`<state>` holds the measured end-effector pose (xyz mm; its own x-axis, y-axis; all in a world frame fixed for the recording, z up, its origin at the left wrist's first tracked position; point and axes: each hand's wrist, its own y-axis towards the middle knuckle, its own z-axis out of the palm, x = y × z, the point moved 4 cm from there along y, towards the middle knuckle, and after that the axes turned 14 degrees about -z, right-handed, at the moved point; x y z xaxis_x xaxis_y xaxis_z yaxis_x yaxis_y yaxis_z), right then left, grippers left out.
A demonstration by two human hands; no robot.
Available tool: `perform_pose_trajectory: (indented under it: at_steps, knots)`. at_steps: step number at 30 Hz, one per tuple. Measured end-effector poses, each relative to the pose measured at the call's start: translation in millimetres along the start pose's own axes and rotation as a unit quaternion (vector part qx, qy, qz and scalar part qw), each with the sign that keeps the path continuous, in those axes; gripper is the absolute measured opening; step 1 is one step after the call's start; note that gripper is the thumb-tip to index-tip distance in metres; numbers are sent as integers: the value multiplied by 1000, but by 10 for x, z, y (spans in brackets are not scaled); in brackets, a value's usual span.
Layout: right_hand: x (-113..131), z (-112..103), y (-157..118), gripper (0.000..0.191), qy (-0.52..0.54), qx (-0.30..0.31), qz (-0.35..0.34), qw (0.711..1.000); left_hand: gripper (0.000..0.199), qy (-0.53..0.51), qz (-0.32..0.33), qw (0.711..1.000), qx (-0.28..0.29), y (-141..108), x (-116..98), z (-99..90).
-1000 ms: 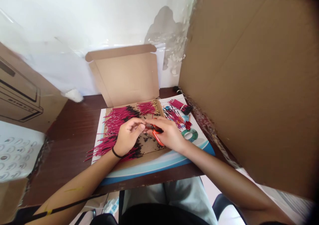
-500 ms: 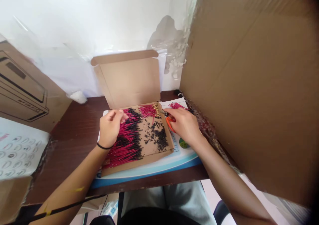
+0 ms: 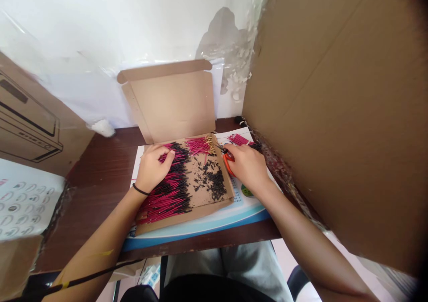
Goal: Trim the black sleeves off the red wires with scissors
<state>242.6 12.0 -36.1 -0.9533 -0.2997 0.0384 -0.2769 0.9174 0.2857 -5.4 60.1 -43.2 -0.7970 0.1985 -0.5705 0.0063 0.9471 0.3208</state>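
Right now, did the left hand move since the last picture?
Yes, slightly: the left hand sits further right over the wires, judged against the box's front edge.

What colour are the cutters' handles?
The cutters' handles are bright orange, best seen in the head view.

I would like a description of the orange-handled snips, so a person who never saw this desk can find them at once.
On the dark wooden desk lies an open cardboard box holding red wires. Over the box's right wall, the right hand grips the small snips. Their bright orange handles set them apart from everything nearby.
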Motion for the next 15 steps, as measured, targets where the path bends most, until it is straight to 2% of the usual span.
perform_pose_trajectory:
  at_steps: [7, 12, 15]
  knots:
    - [185, 105, -34, 30, 28, 29, -79, 996, 28, 12, 46, 996, 75, 46, -23, -33]
    - [157, 136, -33, 30, 32, 25, -86, 995, 22, 29, 105, 988, 110, 42, -71, -61]
    - [155, 146, -32, 29, 29, 20, -92, 995, 16, 30, 150, 981, 116, -31, -136, -11]
